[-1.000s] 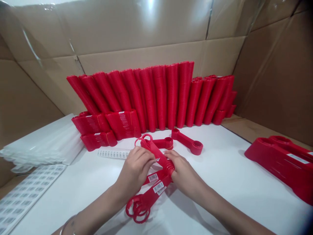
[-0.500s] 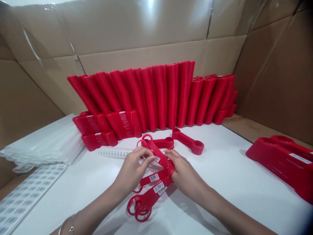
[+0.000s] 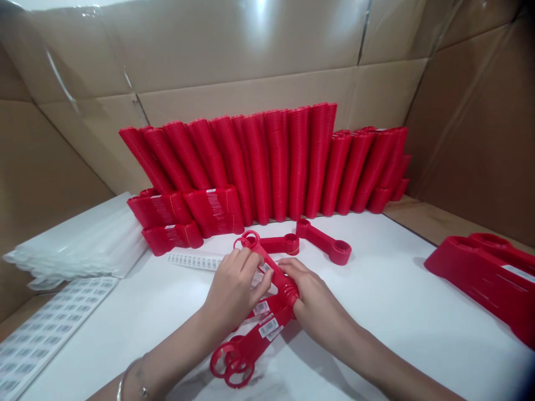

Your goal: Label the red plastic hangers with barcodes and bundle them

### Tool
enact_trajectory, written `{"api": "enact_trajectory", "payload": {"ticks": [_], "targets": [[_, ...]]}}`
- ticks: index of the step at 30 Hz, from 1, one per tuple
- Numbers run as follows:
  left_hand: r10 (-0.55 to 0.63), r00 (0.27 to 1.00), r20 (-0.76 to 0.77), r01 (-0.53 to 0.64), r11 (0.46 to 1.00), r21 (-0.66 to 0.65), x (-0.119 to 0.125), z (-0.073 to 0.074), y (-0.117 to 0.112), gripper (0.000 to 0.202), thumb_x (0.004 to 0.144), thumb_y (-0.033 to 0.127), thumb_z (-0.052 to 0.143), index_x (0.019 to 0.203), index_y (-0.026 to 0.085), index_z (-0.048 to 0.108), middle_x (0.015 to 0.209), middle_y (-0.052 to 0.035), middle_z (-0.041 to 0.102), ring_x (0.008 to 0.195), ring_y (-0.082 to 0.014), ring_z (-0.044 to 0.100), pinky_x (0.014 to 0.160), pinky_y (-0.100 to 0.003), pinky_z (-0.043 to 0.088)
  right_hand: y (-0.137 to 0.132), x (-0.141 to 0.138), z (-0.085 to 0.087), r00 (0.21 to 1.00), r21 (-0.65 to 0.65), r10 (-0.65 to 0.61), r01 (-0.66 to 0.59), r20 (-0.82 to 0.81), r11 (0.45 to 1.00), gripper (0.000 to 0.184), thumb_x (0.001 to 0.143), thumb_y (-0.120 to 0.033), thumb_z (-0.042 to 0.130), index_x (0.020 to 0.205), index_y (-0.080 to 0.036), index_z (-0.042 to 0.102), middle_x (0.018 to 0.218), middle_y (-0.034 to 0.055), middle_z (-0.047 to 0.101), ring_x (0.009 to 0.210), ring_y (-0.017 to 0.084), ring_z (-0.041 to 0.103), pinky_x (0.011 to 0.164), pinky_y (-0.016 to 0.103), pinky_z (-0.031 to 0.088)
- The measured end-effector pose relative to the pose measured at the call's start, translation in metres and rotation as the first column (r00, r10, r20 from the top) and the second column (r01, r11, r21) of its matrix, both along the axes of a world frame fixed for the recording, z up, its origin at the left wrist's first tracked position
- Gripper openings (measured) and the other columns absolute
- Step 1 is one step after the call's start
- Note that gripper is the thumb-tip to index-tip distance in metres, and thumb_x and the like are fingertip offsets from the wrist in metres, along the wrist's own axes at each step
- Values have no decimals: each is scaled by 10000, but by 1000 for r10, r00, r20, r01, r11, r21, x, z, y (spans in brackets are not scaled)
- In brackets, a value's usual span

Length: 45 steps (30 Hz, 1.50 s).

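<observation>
Several flat red plastic pieces with ring ends (image 3: 246, 348) lie fanned out on the white table (image 3: 376, 301), joined at one end. Small white barcode labels (image 3: 268, 327) are stuck on some of them. My left hand (image 3: 238, 287) lies on top of the fan, fingers bent and pressing on the upper piece near a label. My right hand (image 3: 311, 298) grips the stacked ring ends where the pieces meet, fingers closed round them.
A long row of stacked red pieces (image 3: 271, 161) leans against the cardboard wall (image 3: 251, 50). Two loose red pieces (image 3: 324, 242) lie behind my hands. Label sheets (image 3: 37, 337), a label strip (image 3: 194, 260) and clear bags (image 3: 79, 239) are at left. More red stacks (image 3: 489, 273) lie at right.
My left hand slid forward and down onto the upper red piece, covering its label. The fan of pieces shifted slightly toward me. My right hand stayed put.
</observation>
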<state>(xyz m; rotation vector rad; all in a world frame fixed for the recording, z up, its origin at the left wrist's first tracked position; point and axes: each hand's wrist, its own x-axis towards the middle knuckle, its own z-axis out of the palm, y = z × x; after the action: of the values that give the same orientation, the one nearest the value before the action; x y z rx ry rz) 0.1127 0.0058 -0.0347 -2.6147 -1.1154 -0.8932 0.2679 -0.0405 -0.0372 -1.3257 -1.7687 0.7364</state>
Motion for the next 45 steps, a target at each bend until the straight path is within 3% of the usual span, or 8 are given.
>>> {"api": "enact_trajectory", "payload": {"ticks": [4, 9, 17, 26, 32, 45], "targets": [[44, 997, -60, -37, 993, 116, -1, -2, 4, 176, 844, 299, 420, 747, 165, 478, 705, -42, 520, 669, -175, 457, 604, -300, 372, -1, -2, 1, 1000, -3, 7, -7, 5, 1000, 554, 579, 93, 326, 974, -208, 569, 999, 24, 536, 819, 133, 545, 722, 229, 438], [1, 1000, -24, 1, 997, 73, 0, -1, 3, 163, 853, 280, 413, 757, 160, 469, 718, -45, 510, 680, -173, 456, 618, -303, 385, -1, -1, 0, 1000, -17, 2, -2, -2, 1000, 523, 607, 80, 337, 973, -209, 572, 994, 31, 539, 806, 141, 545, 701, 233, 443], [-41, 988, 150, 74, 973, -220, 4, 4, -8, 141, 881, 181, 360, 806, 166, 479, 811, -45, 530, 780, -177, 487, 700, -310, 402, 4, 3, -1, 999, -16, -35, 35, 29, 999, 535, 596, 67, 327, 969, -214, 587, 943, 28, 535, 817, 148, 550, 729, 254, 431], [82, 900, 428, 186, 816, -547, 4, 11, -15, 132, 891, 265, 371, 784, 202, 418, 988, -45, 592, 977, -182, 539, 763, -311, 425, 8, 5, -4, 994, -13, -96, 97, 50, 995, 520, 614, 64, 333, 998, -191, 574, 981, 47, 540, 868, 160, 546, 737, 262, 432], [52, 887, 458, 181, 875, -449, 6, 9, -10, 132, 864, 242, 424, 760, 187, 483, 927, -40, 523, 910, -166, 507, 804, -318, 403, 7, 5, -2, 997, 10, -73, 72, 24, 997, 588, 590, 74, 326, 1050, -203, 567, 1068, 44, 529, 907, 156, 547, 768, 261, 438], [71, 898, 434, 154, 874, -461, 8, 9, -9, 149, 856, 255, 444, 750, 182, 519, 850, -18, 522, 841, -158, 490, 778, -316, 388, 4, 3, 0, 999, 14, -49, 49, 7, 999, 637, 559, 78, 322, 1071, -215, 563, 1088, 36, 528, 917, 155, 552, 801, 268, 437]]}}
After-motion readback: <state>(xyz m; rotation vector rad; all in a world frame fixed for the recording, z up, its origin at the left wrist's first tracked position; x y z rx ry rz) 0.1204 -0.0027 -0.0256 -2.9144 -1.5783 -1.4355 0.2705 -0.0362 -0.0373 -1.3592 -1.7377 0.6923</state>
